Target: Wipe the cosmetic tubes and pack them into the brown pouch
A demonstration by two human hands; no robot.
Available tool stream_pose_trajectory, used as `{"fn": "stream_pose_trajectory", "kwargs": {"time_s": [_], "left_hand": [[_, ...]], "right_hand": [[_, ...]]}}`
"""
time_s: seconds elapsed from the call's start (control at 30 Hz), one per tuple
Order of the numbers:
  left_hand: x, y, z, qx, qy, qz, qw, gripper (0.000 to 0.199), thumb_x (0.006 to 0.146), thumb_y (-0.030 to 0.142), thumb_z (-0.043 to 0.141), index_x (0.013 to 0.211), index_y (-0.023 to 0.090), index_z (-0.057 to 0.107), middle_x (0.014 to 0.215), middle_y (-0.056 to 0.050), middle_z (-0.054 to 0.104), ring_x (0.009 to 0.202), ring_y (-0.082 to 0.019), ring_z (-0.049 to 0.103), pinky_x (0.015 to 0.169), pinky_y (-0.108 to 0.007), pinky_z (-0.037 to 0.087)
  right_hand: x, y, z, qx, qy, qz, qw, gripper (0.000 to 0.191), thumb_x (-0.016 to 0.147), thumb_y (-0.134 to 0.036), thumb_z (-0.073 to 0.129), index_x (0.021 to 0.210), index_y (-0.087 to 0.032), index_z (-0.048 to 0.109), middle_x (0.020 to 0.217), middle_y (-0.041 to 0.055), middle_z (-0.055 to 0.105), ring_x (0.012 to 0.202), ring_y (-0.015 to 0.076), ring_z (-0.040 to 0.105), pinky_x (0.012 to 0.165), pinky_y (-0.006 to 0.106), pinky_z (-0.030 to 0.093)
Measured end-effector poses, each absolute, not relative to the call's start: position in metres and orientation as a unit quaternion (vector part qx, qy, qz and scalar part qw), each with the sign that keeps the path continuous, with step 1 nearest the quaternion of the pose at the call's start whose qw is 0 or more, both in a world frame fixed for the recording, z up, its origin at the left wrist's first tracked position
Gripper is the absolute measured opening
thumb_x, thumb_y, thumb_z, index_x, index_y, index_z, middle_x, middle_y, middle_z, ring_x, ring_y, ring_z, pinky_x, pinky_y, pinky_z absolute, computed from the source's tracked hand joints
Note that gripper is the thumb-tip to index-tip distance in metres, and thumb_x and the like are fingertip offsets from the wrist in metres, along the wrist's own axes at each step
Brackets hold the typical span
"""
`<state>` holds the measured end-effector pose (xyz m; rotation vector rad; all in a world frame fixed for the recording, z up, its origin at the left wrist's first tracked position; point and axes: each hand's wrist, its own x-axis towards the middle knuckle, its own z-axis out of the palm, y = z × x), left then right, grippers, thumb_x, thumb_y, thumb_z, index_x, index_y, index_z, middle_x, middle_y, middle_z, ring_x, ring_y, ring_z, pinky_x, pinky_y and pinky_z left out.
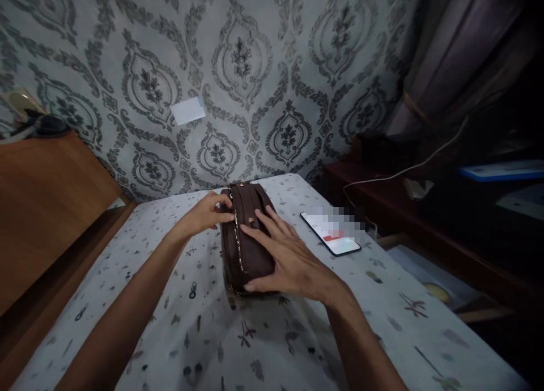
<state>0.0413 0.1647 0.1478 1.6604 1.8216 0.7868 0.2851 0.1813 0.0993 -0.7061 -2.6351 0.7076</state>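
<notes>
A brown leather handbag (250, 249) with a gold-toothed zipper (238, 246) and small metal studs sits on the printed sheet, its zipper running lengthwise. At the zipper's far end, my left hand (208, 214) has its thumb and curled fingers on the zipper edge; whether a pull tab is between them is hidden. Across the bag's right side lies my right hand (289, 258), fingers spread over the top and thumb stretched to the near end. A phone (331, 235) with a lit screen rests to the right of the bag.
Patterned wallpaper (242, 56) rises behind the bed, with a white paper (187, 111) on it. A wooden board (51, 204) borders the left. Along the right stand dark furniture (425, 226) with a white cable (408, 173) and an open drawer (429, 272).
</notes>
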Motion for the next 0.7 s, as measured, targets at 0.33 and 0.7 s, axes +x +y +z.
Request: {"fn": "stream_pose_trajectory", "kwargs": {"time_s": [0.33, 0.7], "left_hand": [[0.036, 0.157, 0.136, 0.593, 0.640, 0.380, 0.307, 0.066, 0.069, 0.047, 0.079, 0.128, 0.027, 0.058, 0.123, -0.007, 0.051, 0.096, -0.019, 0.057, 0.063, -0.025, 0.053], [0.039, 0.145, 0.135, 0.701, 0.605, 0.334, 0.177, 0.043, 0.088, 0.053, 0.063, 0.118, 0.022, 0.062, 0.124, -0.012, 0.058, 0.108, -0.025, 0.059, 0.068, -0.029, 0.057]], "right_hand": [[0.286, 0.180, 0.101, -0.242, -0.927, 0.239, 0.161, 0.098, 0.069, -0.064, 0.081, 0.151, -0.023, 0.047, 0.170, 0.0182, 0.013, 0.157, 0.0386, -0.003, 0.122, 0.066, 0.015], [0.288, 0.184, 0.093, -0.228, -0.930, 0.222, 0.184, 0.087, 0.075, -0.034, 0.080, 0.153, -0.027, 0.042, 0.170, 0.0148, 0.015, 0.158, 0.0350, -0.002, 0.123, 0.062, 0.018]]}}
